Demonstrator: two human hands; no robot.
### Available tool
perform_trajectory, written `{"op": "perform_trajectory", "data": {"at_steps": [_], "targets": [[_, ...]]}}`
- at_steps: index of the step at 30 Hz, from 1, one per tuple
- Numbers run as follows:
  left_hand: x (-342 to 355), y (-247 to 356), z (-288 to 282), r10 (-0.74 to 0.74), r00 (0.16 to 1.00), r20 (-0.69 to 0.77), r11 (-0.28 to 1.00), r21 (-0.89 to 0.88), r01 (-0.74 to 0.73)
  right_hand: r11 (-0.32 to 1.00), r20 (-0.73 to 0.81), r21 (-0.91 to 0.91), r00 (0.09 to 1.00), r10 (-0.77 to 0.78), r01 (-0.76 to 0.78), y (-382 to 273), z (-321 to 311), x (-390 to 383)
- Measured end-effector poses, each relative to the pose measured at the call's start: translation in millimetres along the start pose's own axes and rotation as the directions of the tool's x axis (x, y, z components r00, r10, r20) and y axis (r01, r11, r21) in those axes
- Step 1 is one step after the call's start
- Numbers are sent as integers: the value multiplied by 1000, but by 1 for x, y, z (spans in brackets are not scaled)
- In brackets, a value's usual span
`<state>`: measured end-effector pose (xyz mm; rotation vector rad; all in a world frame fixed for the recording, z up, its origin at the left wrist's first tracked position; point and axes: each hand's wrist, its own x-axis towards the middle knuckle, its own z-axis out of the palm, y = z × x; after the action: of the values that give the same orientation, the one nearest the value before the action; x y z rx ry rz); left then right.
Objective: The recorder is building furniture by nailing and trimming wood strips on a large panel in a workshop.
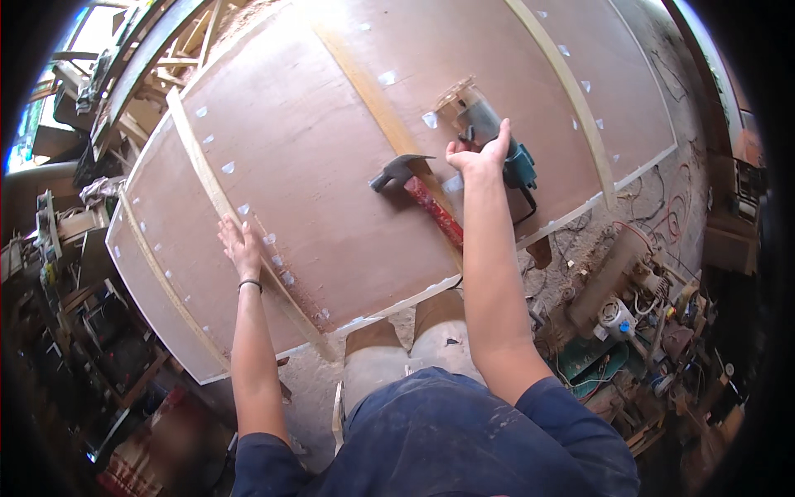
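Head view. A large reddish-brown plywood panel lies flat, with several pale wooden battens running along its face. Small pale patches dot the panel beside the battens; what they are cannot be told.

The right hand is closed around the body of a teal and grey handheld power tool, whose clear base plate sits on the panel at the central pale wooden batten. The tool's black cord trails off toward the panel's near edge. Just beside the hand, to its left, a claw hammer with a grey steel head and red handle lies loose on the panel, handle pointing toward the person; neither hand touches it.

The left hand is spread, fingers apart, pressed flat on the panel at the left pale wooden batten. It holds nothing. A dark band sits on that wrist.

Step in hand, as a judgement: the tool is gripped and set at the central batten, while the left hand braces on the panel. Whether the tool is running cannot be told.

Next move, as a judgement: it calls for a firm grip on the tool body, the base kept flat on the panel, and the cord and hammer kept out of the tool's path.

To the right, below the panel, a dusty floor carries cables and a cylindrical grey machine.
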<state>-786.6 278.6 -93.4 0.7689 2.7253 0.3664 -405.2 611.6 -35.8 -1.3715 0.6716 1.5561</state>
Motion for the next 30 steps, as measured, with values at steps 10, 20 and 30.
{"op": "perform_trajectory", "data": {"at_steps": [10, 20, 30], "targets": [[-146, 127, -89, 218, 975, -44, 550, -820, -160, 923, 384, -36, 858, -341, 383, 15, -178, -91], [-253, 137, -138, 790, 592, 160, 574, -535, -621, 853, 850, -303, 525, 40, 426, 209, -305, -203], [-162, 38, -206, 895, 411, -175, 146, -754, -640, 567, 882, -441, 452, 131, 696, 262, -295, -194]]}}
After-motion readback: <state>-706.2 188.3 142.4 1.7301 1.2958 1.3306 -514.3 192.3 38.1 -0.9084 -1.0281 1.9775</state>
